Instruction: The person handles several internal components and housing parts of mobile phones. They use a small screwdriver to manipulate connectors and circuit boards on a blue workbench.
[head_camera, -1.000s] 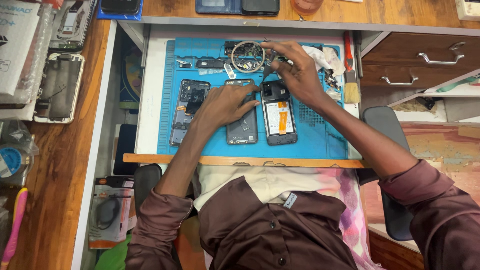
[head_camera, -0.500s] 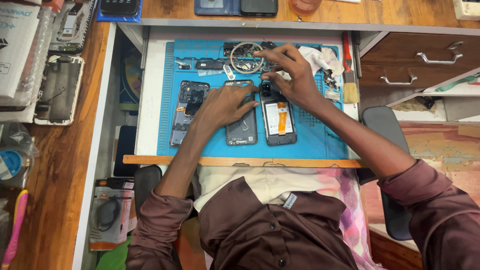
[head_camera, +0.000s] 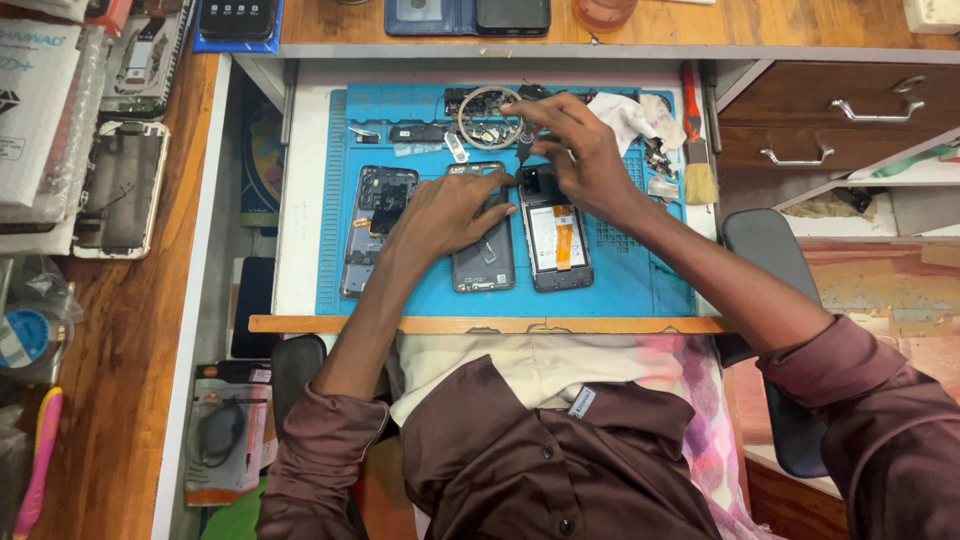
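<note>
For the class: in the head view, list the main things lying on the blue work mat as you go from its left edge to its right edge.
Dark phone frame → left hand on grey back cover → opened phone with battery → right hand → white cloth → brush.

Wooden desk top (head_camera: 130, 330) runs down the left side and across the top, warm brown grain. A white pull-out shelf (head_camera: 300, 200) sits in the desk opening, edged in front by a wooden strip (head_camera: 480, 324). Right: dark wooden drawers (head_camera: 850, 110) with metal handles, upper one open. Black chair armrests (head_camera: 775, 250) at both sides. Even, soft indoor light.
</note>
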